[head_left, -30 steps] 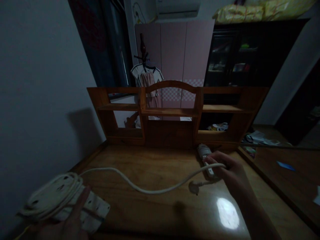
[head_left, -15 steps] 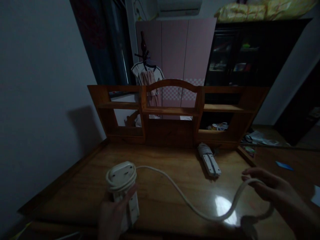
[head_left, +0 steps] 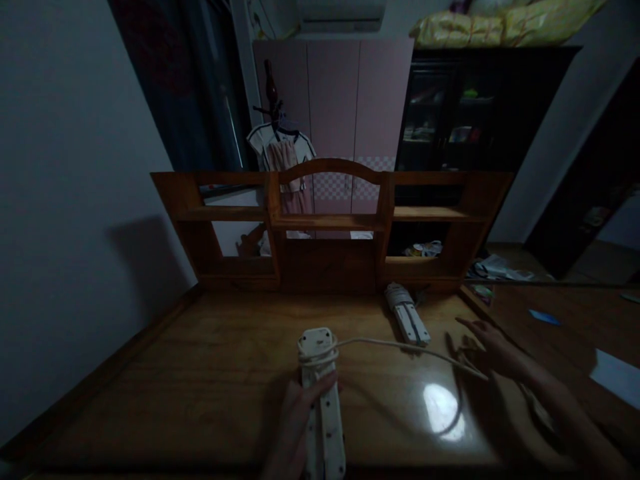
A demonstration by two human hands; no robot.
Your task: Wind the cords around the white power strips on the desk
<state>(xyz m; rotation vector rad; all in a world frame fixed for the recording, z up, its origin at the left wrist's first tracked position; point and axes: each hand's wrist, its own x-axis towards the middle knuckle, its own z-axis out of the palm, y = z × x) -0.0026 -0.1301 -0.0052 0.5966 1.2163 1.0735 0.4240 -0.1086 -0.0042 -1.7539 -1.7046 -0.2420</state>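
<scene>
My left hand [head_left: 296, 410] is closed around a white power strip [head_left: 331, 427], held above the desk and pointing away from me. Several turns of its cord [head_left: 400, 345] are wrapped about the far end. From there the cord stretches to the right, to my right hand [head_left: 493, 347]. That hand is closed on the cord, though its index finger points out and the grip itself is partly hidden in the dim light. A second white power strip [head_left: 414, 325], its cord wound round one end, lies on the desk near the shelf.
The wooden desk [head_left: 200, 373] has a low shelf unit [head_left: 327, 223] along its back edge. A wall [head_left: 65, 233] borders it on the left. Beyond stand a pink wardrobe [head_left: 333, 100], a clothes rack with garments [head_left: 283, 150] and a dark cabinet [head_left: 500, 113].
My left hand has moved right with the power strip, which now points straighter ahead. My right hand has moved farther from me, and the sagging cord is now nearly straight.
</scene>
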